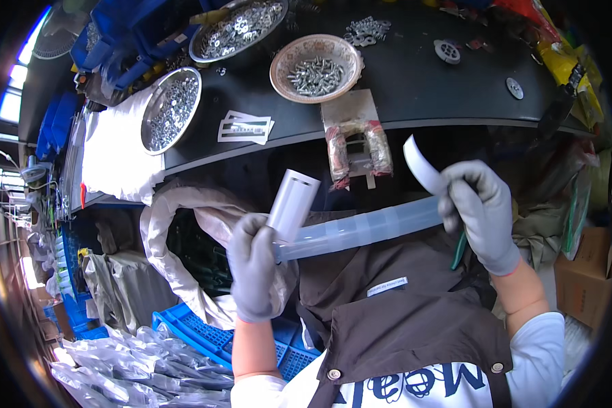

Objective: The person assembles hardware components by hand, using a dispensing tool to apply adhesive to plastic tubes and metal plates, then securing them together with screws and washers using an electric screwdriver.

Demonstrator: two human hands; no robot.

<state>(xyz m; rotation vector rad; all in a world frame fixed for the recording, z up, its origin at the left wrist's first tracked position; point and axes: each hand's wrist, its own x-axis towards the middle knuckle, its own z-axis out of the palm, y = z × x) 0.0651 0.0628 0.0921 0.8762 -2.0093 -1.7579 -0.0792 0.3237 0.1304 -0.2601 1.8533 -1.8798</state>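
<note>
Blk bench (415, 88), L fingers (255, 230) + R fingers (464, 197) closed on transl. strip (360, 230)

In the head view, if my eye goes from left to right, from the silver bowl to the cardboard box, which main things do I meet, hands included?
Silver bowl of small metal parts → left hand → clear plastic strip → right hand → cardboard box.

The worker's gloved left hand (253, 266) and right hand (481, 211) hold a translucent plastic strip (364, 230) between them, the left also a white card (294, 202), the right a curled white slip (420, 166). From the strip, I see a taped fixture (355, 126) at twelve o'clock, a bowl (145, 136) of metal parts (173, 112) at ten.
</note>
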